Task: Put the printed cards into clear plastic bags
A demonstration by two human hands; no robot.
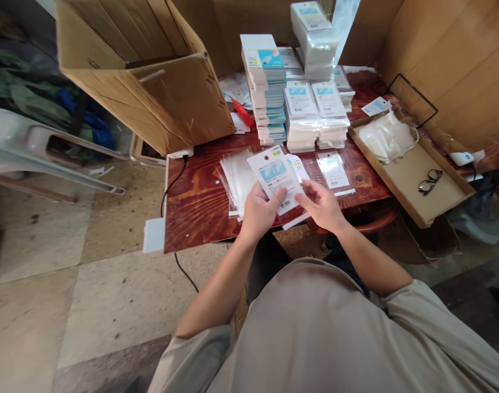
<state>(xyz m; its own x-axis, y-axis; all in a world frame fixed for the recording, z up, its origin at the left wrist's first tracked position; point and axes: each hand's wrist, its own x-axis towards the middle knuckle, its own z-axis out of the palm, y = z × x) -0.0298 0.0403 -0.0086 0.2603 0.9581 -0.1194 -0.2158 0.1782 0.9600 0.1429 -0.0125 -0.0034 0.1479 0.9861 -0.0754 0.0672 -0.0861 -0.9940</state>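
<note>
White printed card (276, 173), with a blue panel on its face, sits above the near edge of the wooden tabletop (196, 202), pinched at its lower left by the left hand (259, 210). The right hand (320, 203) grips its lower right corner. Clear sleeves (238, 177) lie just beneath, with stacked packets (268, 87) farther back.
</note>
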